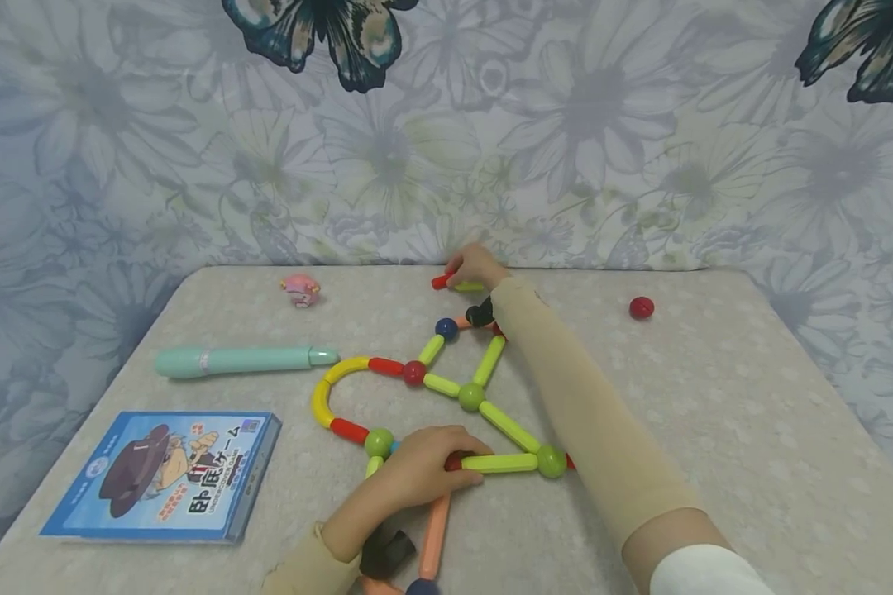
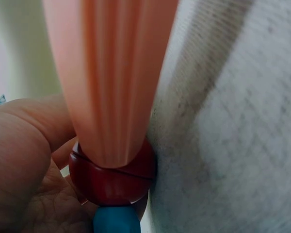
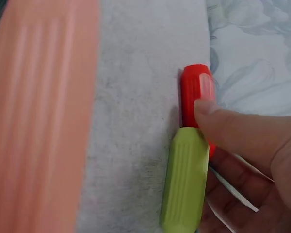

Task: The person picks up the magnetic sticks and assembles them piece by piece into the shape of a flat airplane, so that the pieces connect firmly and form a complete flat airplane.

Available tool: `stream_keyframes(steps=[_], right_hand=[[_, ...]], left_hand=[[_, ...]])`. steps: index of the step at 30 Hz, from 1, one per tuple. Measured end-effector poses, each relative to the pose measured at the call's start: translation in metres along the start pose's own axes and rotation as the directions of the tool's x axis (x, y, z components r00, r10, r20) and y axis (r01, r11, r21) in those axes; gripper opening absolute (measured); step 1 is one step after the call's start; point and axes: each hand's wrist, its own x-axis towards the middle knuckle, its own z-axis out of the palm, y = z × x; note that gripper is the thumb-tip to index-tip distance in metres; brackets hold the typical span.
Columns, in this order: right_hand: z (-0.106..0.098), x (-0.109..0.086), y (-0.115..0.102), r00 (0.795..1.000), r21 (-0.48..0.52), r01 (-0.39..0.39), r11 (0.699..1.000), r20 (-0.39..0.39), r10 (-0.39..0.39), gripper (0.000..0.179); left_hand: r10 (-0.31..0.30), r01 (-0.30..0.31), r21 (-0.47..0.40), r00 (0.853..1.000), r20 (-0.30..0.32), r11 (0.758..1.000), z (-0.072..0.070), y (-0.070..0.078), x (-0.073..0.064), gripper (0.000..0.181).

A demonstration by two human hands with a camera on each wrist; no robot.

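Note:
A flat magnetic stick-and-ball structure lies across the table, with yellow-green rods (image 1: 509,426), a yellow curved piece (image 1: 322,398) and green balls (image 1: 472,397). My left hand (image 1: 424,467) holds a dark red ball (image 2: 114,182) of it between thumb and fingers; an orange rod (image 2: 114,77) and a blue rod (image 2: 116,221) join that ball. At the back edge my right hand (image 1: 478,266) pinches a red rod (image 3: 196,92), its thumb laid on the side. A loose yellow-green rod (image 3: 185,179) lies right against the red one, partly in front of the fingers.
A blue boxed game (image 1: 171,475) and a mint-green pen-shaped object (image 1: 245,361) lie at left. Behind them sits a small pink toy (image 1: 301,290). A lone red ball (image 1: 642,307) rests at the back right. A flower-patterned wall (image 1: 603,165) borders the table's (image 1: 752,430) far edge.

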Motion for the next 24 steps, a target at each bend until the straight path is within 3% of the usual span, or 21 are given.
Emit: stream_keyframes(steps=[7,11,15,19,24], right_hand=[[-0.004,-0.002,-0.003,0.998,-0.063,0.026,0.998,-0.052,-0.029,0.011],[-0.010,-0.002,-0.001,0.995,-0.044,0.064,0.997,-0.076,-0.067,0.016],[-0.010,-0.001,0.001,0.999,-0.013,0.036,0.999,-0.039,-0.036,0.020],[-0.001,0.003,0.005,0.999,-0.059,0.007,0.998,-0.037,-0.010,0.019],[0.002,0.002,0.002,0.996,-0.106,0.045,0.993,-0.065,-0.052,0.018]], left_hand=[[-0.016,0.016,-0.016,1.000,0.016,1.000,0.002,-0.001,0.003,0.027],[-0.024,0.024,-0.016,1.000,0.014,1.000,0.000,-0.002,0.003,0.027],[-0.022,0.022,-0.002,1.000,0.013,1.000,-0.002,0.000,0.003,0.027],[-0.010,0.010,-0.001,1.000,0.010,1.000,-0.001,0.003,0.003,0.026],[-0.013,0.013,-0.006,1.000,0.008,1.000,-0.001,0.006,0.003,0.026]])
